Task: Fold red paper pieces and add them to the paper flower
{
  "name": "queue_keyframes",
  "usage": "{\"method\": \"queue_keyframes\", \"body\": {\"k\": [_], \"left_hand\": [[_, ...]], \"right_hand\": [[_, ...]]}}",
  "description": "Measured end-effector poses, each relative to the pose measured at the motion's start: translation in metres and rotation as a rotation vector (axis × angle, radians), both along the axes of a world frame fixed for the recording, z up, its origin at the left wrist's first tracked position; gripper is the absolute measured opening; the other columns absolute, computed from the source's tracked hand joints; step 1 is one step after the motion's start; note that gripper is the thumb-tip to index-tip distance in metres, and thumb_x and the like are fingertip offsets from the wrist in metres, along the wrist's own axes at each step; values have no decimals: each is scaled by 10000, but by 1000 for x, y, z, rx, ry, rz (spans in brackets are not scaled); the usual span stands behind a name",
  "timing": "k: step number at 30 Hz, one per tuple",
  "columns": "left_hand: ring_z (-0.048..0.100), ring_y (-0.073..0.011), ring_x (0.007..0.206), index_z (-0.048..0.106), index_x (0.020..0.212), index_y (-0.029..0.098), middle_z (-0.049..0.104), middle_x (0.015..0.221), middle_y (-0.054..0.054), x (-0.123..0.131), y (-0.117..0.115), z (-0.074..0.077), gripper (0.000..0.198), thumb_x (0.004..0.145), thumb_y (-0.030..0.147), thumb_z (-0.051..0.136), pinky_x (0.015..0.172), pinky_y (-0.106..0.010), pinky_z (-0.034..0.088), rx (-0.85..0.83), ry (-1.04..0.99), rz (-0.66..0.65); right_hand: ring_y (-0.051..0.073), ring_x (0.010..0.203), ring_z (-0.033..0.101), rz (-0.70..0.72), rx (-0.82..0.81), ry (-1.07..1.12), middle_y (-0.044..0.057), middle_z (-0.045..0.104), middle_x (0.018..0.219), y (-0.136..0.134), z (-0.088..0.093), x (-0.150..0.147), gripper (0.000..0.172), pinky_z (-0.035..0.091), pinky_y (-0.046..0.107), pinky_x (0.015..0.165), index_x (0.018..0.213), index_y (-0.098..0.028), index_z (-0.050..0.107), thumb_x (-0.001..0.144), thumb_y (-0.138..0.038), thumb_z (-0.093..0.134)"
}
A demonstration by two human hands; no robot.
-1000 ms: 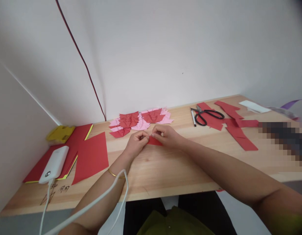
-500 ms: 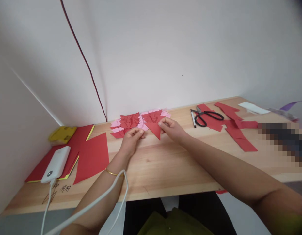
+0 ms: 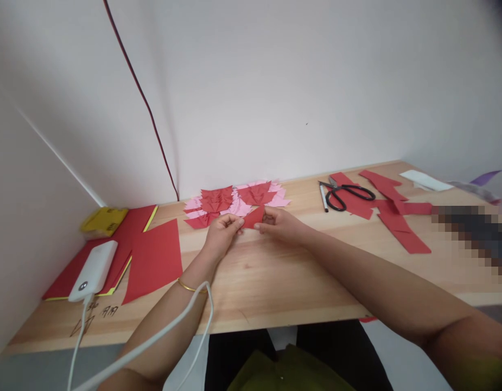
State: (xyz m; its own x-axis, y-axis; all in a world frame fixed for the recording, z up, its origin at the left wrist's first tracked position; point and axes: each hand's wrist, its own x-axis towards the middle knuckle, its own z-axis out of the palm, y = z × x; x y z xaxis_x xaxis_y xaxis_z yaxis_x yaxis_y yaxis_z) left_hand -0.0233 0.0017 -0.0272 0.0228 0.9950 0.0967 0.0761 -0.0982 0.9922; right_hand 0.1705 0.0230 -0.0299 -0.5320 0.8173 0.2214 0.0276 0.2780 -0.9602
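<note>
Between my two hands is a small piece of folded red paper (image 3: 253,218), held just above the wooden table. The fingers of my left hand (image 3: 225,232) pinch its left corner. My right hand (image 3: 278,224) grips the right side with thumb and fingers, which cover part of it. Right behind the hands lie rows of folded red paper pieces (image 3: 216,199) and pink paper pieces (image 3: 239,206), close to the wall.
On the left, a white power bank (image 3: 94,270) with a cable rests on red paper sheets (image 3: 140,217), beside a yellow packet (image 3: 106,220). To the right are black-handled scissors (image 3: 336,198), a pen (image 3: 323,196) and red paper strips (image 3: 403,232). The cable crosses my left forearm.
The red paper has turned from a downward-pointing triangle to a flatter, tilted shape. My left hand now grips its left corner, and my right fingers have shifted lower on it.
</note>
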Motion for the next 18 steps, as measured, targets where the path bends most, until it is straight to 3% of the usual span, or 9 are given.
{"method": "queue_keyframes", "body": {"k": [5,9,18], "left_hand": [[422,-72,468,611,703,146,528,534,28,1,-7,4,255,721,398,640,485,-209,310,11,208,-116],[372,-64,458,608,689,148,486,519,42,-1,-8,7,267,710,411,649,462,-204,267,35,278,-91],[404,-66,472,576,595,138,510,510,29,-8,0,4,303,605,391,743,480,-204,282,-35,90,-23]], "right_hand": [[142,774,579,-80,19,21,19,635,825,0,6,1,250,441,263,714,788,-167,623,718,-405,655],[141,738,568,-147,34,-25,13,632,768,2,8,4,271,426,257,688,745,-163,637,727,-433,632],[134,669,549,-183,20,-118,9,615,696,6,9,7,285,407,250,624,670,-154,619,696,-437,642]]}}
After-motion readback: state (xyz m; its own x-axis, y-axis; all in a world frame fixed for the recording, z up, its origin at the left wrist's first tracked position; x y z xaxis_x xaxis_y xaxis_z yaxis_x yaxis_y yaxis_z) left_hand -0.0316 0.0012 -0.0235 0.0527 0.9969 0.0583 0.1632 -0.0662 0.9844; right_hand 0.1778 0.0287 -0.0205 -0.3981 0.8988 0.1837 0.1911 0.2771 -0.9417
